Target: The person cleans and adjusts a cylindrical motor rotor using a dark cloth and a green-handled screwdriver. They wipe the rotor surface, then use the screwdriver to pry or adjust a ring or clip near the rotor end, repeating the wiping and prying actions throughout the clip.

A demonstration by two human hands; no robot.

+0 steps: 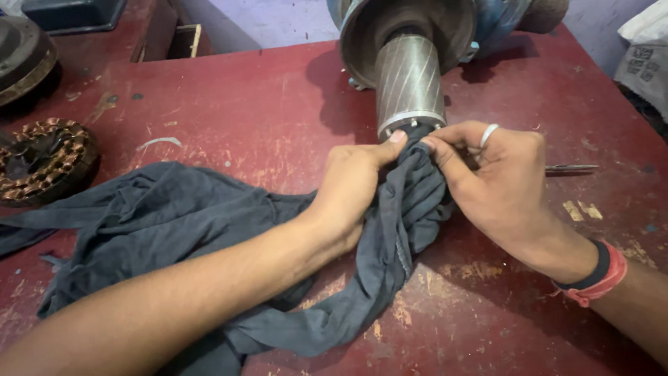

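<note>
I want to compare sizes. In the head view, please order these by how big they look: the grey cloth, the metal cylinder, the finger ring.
1. grey cloth, largest
2. metal cylinder
3. finger ring, smallest

Both forearms reach forward, converging. Left hand (351,188) curled closed, thumb extended. Right hand (497,181) fingers bent inward, 1 ring, banded wrist; thumbs nearly meet.

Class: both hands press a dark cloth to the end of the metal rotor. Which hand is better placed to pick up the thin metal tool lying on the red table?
The right hand, probably. The tool lies just beyond its knuckles, while the left hand sits on the far side of the cloth and rotor.
</note>
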